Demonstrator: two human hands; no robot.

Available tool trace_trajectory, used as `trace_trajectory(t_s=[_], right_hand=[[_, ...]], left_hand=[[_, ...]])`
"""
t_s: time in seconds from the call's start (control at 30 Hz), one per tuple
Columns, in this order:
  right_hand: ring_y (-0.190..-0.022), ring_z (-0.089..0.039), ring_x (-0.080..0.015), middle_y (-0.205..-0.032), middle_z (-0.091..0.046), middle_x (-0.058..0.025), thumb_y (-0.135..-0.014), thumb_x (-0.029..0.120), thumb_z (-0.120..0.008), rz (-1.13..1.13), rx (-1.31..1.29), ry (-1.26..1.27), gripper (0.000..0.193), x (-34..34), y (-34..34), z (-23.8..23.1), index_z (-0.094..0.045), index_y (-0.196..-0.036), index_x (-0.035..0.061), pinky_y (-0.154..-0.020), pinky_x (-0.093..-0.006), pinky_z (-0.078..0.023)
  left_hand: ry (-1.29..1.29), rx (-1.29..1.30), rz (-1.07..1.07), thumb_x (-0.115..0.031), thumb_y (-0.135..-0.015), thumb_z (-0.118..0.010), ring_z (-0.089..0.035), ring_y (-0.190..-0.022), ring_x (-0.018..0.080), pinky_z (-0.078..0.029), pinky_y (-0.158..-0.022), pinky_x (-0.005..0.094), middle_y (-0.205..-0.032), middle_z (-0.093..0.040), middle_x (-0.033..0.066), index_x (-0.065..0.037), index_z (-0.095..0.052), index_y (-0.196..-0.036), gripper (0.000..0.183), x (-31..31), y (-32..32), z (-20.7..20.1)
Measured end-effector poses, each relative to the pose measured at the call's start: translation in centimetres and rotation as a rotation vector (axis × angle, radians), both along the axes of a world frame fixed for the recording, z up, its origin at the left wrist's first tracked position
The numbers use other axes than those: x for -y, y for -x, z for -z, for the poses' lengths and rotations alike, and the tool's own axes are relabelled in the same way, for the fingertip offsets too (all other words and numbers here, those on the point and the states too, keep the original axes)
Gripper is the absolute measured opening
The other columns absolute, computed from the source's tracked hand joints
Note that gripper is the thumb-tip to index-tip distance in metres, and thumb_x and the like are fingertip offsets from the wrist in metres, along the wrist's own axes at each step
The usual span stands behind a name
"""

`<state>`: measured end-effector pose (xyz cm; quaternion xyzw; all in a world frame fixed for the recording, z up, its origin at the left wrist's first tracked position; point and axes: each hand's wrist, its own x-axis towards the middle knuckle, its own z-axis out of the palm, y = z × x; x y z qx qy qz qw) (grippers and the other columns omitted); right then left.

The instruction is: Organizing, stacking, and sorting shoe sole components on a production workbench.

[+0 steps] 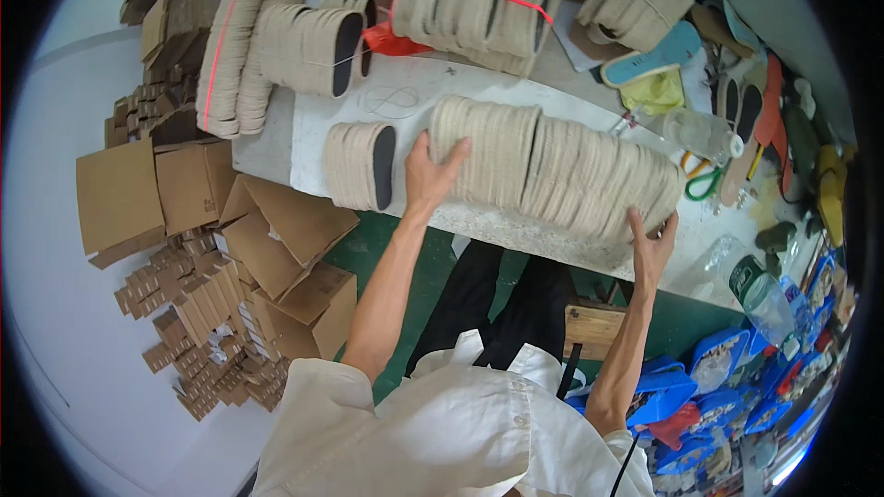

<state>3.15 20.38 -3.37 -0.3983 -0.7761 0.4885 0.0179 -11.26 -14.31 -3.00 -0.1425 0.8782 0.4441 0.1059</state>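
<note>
left hand [431, 175] open, palm pressed on 9 o'clock end of long insole row [552, 175]; right hand [652, 244] open, cupping 4 o'clock end. row long axis runs 10-to-4 across white worktable [304, 143], between both hands. smaller stack [359, 166] just beside left hand at 9.

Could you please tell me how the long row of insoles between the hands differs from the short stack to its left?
The long row is much longer; the short stack holds fewer pieces. The left hand and right hand press the row's ends; the stack lies untouched. Both are beige and lie on the table.
</note>
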Motion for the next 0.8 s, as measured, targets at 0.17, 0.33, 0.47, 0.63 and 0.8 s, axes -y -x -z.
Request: trace_trajectory(t_s=[0.17,0.33,0.47,0.63,0.8], right_hand=[[-0.127,-0.056,-0.0261,-0.141,-0.057,-0.0177,-0.088,0.032,-0.084,-0.022,0.064,-0.031,0.079,0.5,-4.3,0.6,-0.046,-0.148,-0.0003,-0.106,-0.0378,-0.044],[-0.132,-0.052,-0.0286,-0.147,-0.053,-0.0157,-0.091,0.030,-0.081,-0.006,0.121,0.073,0.076,-0.7,-6.0,0.8,-0.044,-0.151,0.0030,-0.110,-0.0398,-0.040],[-0.135,-0.049,-0.0284,-0.149,-0.051,-0.0167,-0.090,0.030,-0.082,0.014,0.144,0.066,0.079,-0.9,-5.9,1.0,-0.042,-0.153,0.0030,-0.112,-0.0396,-0.038],[-0.137,-0.048,-0.0291,-0.150,-0.050,-0.0181,-0.090,0.030,-0.082,0.024,0.093,0.102,0.082,-0.6,-5.5,1.2,-0.040,-0.155,0.0011,-0.115,-0.0399,-0.036],[-0.140,-0.046,-0.0302,-0.152,-0.048,-0.0199,-0.089,0.033,-0.082,0.006,0.077,0.171,0.086,-0.9,-5.8,1.1,-0.039,-0.156,0.0000,-0.117,-0.0409,-0.033]], left_hand=[[-0.107,0.028,0.016,-0.037,-0.087,-0.082,-0.071,-0.100,0.0332,-0.054,-0.089,0.0400,-0.109,-0.072,0.0231,0.006,-0.063,-0.121,0.058,1.5,-3.0,1.0],[-0.189,0.095,0.058,-0.037,-0.086,-0.081,-0.063,-0.118,0.0372,-0.047,-0.102,0.0459,-0.127,-0.065,0.0244,0.005,-0.059,-0.131,0.065,3.7,-5.1,1.0],[0.760,-0.380,0.106,-0.042,-0.079,-0.086,-0.033,-0.144,0.0480,-0.024,-0.118,0.0585,-0.159,-0.027,0.0306,-0.004,-0.040,-0.154,0.096,7.6,-4.7,-1.7],[0.580,-0.114,0.019,-0.041,-0.073,-0.089,-0.038,-0.137,0.0484,-0.033,-0.114,0.0572,-0.150,-0.033,0.0322,-0.009,-0.020,-0.163,0.117,13.7,-1.3,-1.0],[0.569,-0.077,0.198,-0.039,-0.075,-0.086,-0.041,-0.132,0.0518,-0.034,-0.112,0.0594,-0.144,-0.037,0.0320,-0.011,-0.014,-0.165,0.119,8.3,-1.8,-0.8]])
